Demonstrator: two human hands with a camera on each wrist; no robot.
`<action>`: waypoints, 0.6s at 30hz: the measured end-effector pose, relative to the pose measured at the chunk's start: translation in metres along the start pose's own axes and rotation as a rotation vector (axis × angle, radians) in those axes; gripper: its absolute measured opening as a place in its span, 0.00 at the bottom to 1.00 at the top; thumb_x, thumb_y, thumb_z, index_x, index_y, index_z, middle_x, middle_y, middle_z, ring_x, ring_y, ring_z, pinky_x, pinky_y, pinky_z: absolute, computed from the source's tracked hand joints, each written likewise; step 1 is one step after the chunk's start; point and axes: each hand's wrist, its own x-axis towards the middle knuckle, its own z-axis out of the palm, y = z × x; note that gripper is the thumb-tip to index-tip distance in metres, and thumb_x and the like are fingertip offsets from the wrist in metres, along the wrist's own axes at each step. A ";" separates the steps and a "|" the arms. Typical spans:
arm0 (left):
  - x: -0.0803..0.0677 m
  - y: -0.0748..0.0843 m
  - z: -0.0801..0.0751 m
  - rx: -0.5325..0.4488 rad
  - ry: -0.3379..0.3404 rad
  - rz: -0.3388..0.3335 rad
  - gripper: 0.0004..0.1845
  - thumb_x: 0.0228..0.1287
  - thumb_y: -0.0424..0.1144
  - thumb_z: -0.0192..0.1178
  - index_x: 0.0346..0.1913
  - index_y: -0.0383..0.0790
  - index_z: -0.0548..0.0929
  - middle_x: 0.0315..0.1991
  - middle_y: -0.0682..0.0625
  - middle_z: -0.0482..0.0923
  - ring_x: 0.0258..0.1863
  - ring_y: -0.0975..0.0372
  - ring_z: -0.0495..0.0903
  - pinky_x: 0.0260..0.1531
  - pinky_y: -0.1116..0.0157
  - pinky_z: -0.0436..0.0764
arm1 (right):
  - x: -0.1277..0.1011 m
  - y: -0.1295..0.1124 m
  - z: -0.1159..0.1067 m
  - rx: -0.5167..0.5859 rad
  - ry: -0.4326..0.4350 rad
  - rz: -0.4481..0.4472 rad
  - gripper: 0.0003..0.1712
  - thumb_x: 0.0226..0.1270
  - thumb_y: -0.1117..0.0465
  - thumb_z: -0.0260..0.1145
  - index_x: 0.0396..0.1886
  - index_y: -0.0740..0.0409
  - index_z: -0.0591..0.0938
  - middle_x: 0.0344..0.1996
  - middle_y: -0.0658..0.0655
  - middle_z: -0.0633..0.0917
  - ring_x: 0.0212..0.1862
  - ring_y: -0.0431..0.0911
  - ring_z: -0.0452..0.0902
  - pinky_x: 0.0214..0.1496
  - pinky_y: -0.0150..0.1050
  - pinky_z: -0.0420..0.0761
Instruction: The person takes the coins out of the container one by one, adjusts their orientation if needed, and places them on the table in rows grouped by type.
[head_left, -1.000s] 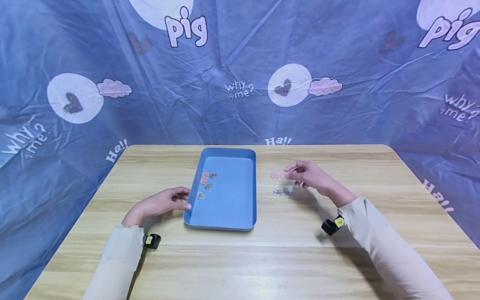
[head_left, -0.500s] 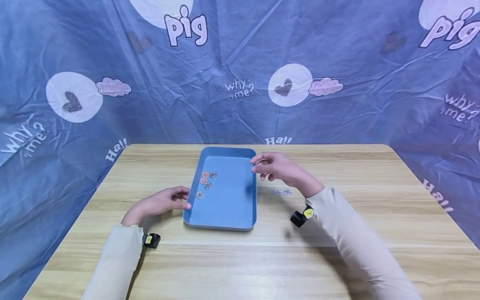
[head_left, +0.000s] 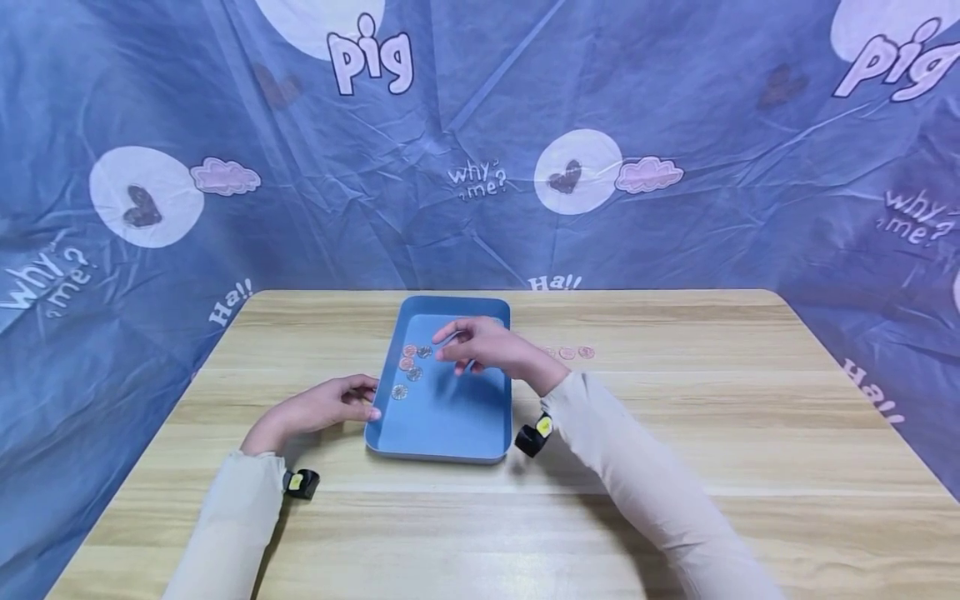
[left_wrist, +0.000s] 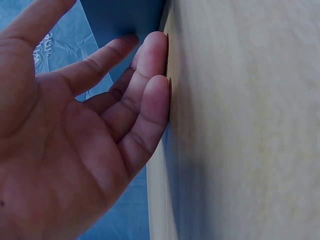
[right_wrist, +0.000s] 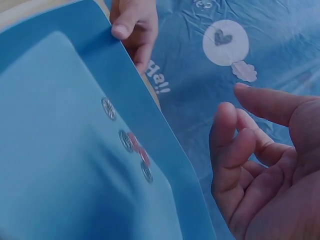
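Observation:
A blue rectangular tray (head_left: 457,421) stands on the table. Silver coins (head_left: 399,392) and two reddish coins (head_left: 407,363) lie along its left side. My left hand (head_left: 322,408) grips the tray's left wall, thumb over the rim and fingers outside; in the left wrist view a fingertip meets the wall. Above the tray hovers my right hand (head_left: 483,346), its thumb and index finger apart. No coin shows between them, also in the right wrist view. Right of the tray lies a row of reddish coins (head_left: 567,353), the leftmost partly hidden by my right wrist.
The light wooden table (head_left: 450,533) ends at a blue printed curtain (head_left: 480,100) behind. My right forearm crosses the table to the right of the tray and covers the spot where two silver coins lay. Black cameras (head_left: 302,484) hang at both wrists.
My right hand has moved left from the reddish coins on the table, over the tray's right rim, to above the tray. A third reddish coin shows in the row. My left hand stays put.

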 end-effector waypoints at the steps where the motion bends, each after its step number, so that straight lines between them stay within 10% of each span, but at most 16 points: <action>1: 0.000 0.000 0.000 0.001 0.000 0.001 0.34 0.64 0.47 0.63 0.65 0.27 0.67 0.54 0.40 0.76 0.51 0.55 0.76 0.54 0.59 0.74 | 0.003 -0.001 0.003 -0.007 -0.005 0.002 0.20 0.64 0.59 0.67 0.55 0.59 0.78 0.29 0.50 0.82 0.29 0.47 0.79 0.26 0.35 0.72; 18: 0.000 -0.002 -0.001 -0.005 -0.009 0.006 0.35 0.63 0.49 0.63 0.65 0.29 0.68 0.53 0.41 0.77 0.51 0.55 0.76 0.54 0.58 0.75 | 0.036 0.010 0.043 -0.124 -0.108 0.026 0.19 0.63 0.60 0.67 0.54 0.60 0.80 0.68 0.56 0.71 0.23 0.41 0.76 0.23 0.30 0.72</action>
